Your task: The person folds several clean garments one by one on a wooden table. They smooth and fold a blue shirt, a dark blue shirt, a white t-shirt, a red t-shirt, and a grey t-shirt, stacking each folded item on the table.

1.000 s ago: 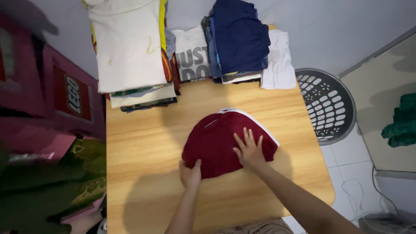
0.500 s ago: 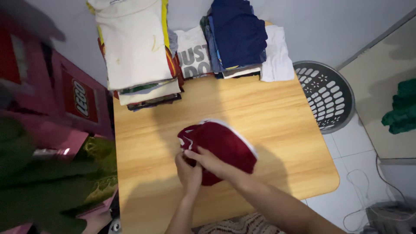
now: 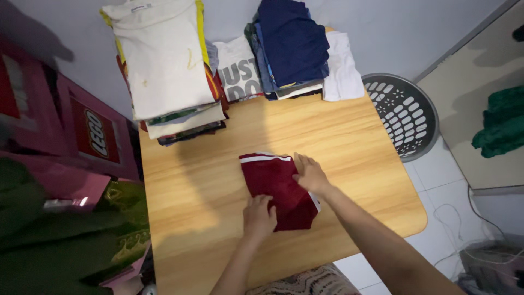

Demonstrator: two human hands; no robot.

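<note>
A dark red garment point(image 3: 275, 183) with white trim lies folded into a narrow rectangle in the middle of the wooden table point(image 3: 349, 136). My left hand point(image 3: 258, 216) rests flat on its near left corner. My right hand point(image 3: 310, 173) presses on its right edge, fingers spread. Neither hand grips the cloth; both lie on top of it.
A tall stack of folded clothes topped by a white shirt point(image 3: 164, 60) stands at the back left. A second stack topped by dark blue cloth point(image 3: 292, 43) sits at the back middle. A grey laundry basket point(image 3: 406, 112) stands on the floor to the right. Pink boxes point(image 3: 87, 131) line the left.
The red garment has gone from a rounded, wider shape to a narrow folded rectangle. My right hand moved from its left side to its right edge; the left hand stays on the near corner.
</note>
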